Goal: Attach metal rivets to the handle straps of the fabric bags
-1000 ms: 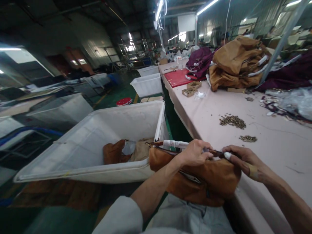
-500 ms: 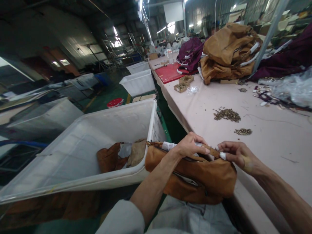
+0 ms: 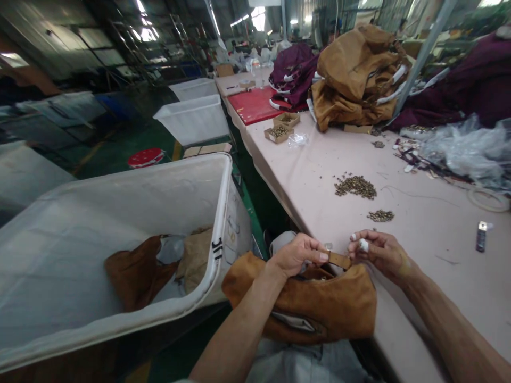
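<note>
From where I stand, the brown bag (image 3: 319,306) sits over the person's grey-clad lap, between a big white bin (image 3: 224,213) and the edge of the tabletop (image 3: 423,255). The left hand (image 3: 299,255) has its fingers closed on a tan strap (image 3: 339,260) above the bag's opening. The right hand (image 3: 379,252), white wraps on two fingers, is bent narrow beside the strap's free end; I can't tell whether it grips anything. Inside the bin lies more brown material (image 3: 133,271). Across the tabletop I see a small pile of metal studs (image 3: 381,216), a larger pile (image 3: 356,187) just past it, and a pale ring (image 3: 489,199) off to the right. Beyond those stand two small cardboard boxes (image 3: 278,134), one behind the other, then a tall tan heap (image 3: 359,74), a red sheet (image 3: 255,103) and purple bags (image 3: 293,66).
</note>
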Demonstrator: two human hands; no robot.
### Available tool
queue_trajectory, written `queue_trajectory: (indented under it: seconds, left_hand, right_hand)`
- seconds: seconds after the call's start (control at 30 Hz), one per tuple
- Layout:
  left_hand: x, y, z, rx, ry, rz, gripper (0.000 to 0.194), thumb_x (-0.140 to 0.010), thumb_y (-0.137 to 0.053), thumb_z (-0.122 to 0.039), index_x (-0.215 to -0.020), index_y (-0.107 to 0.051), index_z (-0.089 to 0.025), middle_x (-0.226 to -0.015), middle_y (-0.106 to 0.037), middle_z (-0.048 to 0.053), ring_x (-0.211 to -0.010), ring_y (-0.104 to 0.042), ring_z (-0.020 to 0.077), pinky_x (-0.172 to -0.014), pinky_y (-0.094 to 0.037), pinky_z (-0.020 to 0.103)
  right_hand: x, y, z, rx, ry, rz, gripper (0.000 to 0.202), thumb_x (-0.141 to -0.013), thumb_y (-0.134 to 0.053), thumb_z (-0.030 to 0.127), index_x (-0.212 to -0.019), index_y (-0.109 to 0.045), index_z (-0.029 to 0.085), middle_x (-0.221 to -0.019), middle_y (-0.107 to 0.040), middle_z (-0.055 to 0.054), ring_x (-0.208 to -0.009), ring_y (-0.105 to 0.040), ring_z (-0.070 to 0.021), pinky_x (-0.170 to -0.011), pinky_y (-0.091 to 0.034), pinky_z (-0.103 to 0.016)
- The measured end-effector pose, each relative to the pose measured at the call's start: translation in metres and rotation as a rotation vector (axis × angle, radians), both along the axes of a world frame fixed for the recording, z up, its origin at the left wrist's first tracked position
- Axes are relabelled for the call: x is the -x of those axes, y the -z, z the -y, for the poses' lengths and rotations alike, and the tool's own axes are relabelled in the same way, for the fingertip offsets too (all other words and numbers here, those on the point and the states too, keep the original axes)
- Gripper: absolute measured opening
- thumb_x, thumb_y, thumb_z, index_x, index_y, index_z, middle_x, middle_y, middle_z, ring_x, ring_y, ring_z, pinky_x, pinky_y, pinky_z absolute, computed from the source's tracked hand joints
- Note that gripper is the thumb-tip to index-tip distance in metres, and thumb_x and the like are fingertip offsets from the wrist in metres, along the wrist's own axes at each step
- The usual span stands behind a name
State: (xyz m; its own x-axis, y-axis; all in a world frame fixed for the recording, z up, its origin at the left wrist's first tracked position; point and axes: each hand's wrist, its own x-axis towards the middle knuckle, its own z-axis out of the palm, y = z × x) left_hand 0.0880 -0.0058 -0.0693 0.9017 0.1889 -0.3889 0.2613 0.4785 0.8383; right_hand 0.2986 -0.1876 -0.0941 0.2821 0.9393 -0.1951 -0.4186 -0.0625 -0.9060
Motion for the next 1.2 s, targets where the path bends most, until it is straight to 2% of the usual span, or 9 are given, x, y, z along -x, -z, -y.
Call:
queue_trajectory:
  seconds: [0.13, 0.23, 0.33, 0.43, 0.53, 0.67, 0.83, 1.03, 1.2]
  left_hand:
    - [0.008, -0.005, -0.009, 0.039, -0.052, 0.023, 0.041, -0.057, -0.092, -0.037, -0.079, -0.076, -0.006, -0.064, -0.064, 0.005, -0.050, -0.047, 0.0069, -0.047, -0.028, 0.019]
    - [0.015, -0.014, -0.013, 0.023, -0.114, 0.030, 0.039, -0.059, -0.091, -0.038, -0.076, -0.075, -0.007, -0.060, -0.061, 0.003, -0.049, -0.045, 0.0066, -0.048, -0.027, 0.020]
    - [0.018, -0.022, -0.013, -0.026, -0.188, 0.035, 0.038, -0.061, -0.090, -0.038, -0.077, -0.075, -0.007, -0.058, -0.061, 0.003, -0.050, -0.044, 0.0066, -0.049, -0.027, 0.020]
    - [0.018, -0.024, -0.008, -0.076, -0.249, 0.027, 0.036, -0.063, -0.090, -0.037, -0.078, -0.076, -0.007, -0.059, -0.062, 0.003, -0.051, -0.044, 0.0066, -0.051, -0.028, 0.020]
    - [0.018, -0.022, -0.001, -0.104, -0.291, 0.023, 0.033, -0.063, -0.089, -0.034, -0.077, -0.076, -0.007, -0.062, -0.064, 0.004, -0.054, -0.047, 0.0077, -0.053, -0.031, 0.020]
    - [0.020, -0.020, 0.007, -0.127, -0.324, 0.010, 0.032, -0.062, -0.089, -0.033, -0.076, -0.076, -0.008, -0.066, -0.067, 0.005, -0.058, -0.051, 0.0103, -0.055, -0.035, 0.021]
    - [0.025, -0.022, 0.013, -0.132, -0.343, -0.023, 0.033, -0.060, -0.088, -0.034, -0.076, -0.075, -0.008, -0.061, -0.065, 0.004, -0.053, -0.047, 0.0088, -0.050, -0.031, 0.021]
    - [0.030, -0.018, 0.012, -0.084, -0.338, -0.023, 0.030, -0.059, -0.086, -0.031, -0.075, -0.074, -0.008, -0.060, -0.064, 0.003, -0.051, -0.046, 0.0083, -0.048, -0.030, 0.020]
    - [0.032, -0.011, 0.009, -0.076, -0.333, -0.020, 0.032, -0.059, -0.087, -0.032, -0.076, -0.074, -0.008, -0.064, -0.068, 0.006, -0.054, -0.052, 0.0103, -0.050, -0.035, 0.021]
  right_hand:
    - [-0.037, 0.001, 0.001, 0.127, 0.218, 0.441, 0.036, -0.080, -0.084, 0.044, -0.102, -0.072, 0.018, -0.093, -0.078, -0.010, -0.084, -0.073, -0.0252, -0.080, -0.060, -0.039]
    - [-0.069, 0.001, 0.001, 0.202, 0.288, 0.876, 0.033, -0.084, -0.074, 0.045, -0.101, -0.073, 0.018, -0.089, -0.077, -0.009, -0.078, -0.073, -0.0247, -0.072, -0.060, -0.037]
    - [-0.095, -0.003, -0.006, 0.263, 0.336, 1.128, 0.028, -0.080, -0.070, 0.036, -0.101, -0.075, 0.019, -0.090, -0.078, -0.009, -0.078, -0.071, -0.0251, -0.074, -0.057, -0.037]
    - [-0.109, -0.006, -0.026, 0.290, 0.349, 1.248, 0.026, -0.077, -0.068, 0.031, -0.097, -0.078, 0.019, -0.088, -0.078, -0.009, -0.076, -0.069, -0.0248, -0.076, -0.055, -0.038]
    - [-0.111, -0.005, -0.060, 0.272, 0.274, 1.311, 0.030, -0.079, -0.062, 0.031, -0.100, -0.078, 0.017, -0.083, -0.077, -0.007, -0.070, -0.068, -0.0226, -0.070, -0.053, -0.034]
    - [-0.104, 0.006, -0.109, 0.237, 0.169, 1.381, 0.029, -0.079, -0.061, 0.028, -0.099, -0.079, 0.018, -0.081, -0.076, -0.005, -0.070, -0.068, -0.0206, -0.068, -0.050, -0.030]
    - [-0.100, 0.017, -0.154, 0.271, 0.143, 1.502, 0.013, -0.081, -0.065, 0.027, -0.084, -0.075, 0.020, -0.077, -0.073, -0.004, -0.073, -0.064, -0.0191, -0.070, -0.046, -0.029]
    - [-0.098, 0.020, -0.167, 0.296, 0.054, 1.570, 0.029, -0.095, -0.066, 0.042, -0.082, -0.068, 0.017, -0.076, -0.067, 0.000, -0.070, -0.061, -0.0150, -0.074, -0.051, -0.032]
    - [-0.094, 0.013, -0.152, 0.233, -0.075, 1.554, 0.015, -0.081, -0.064, 0.024, -0.073, -0.076, 0.019, -0.066, -0.071, -0.002, -0.066, -0.064, -0.0180, -0.062, -0.044, -0.027]
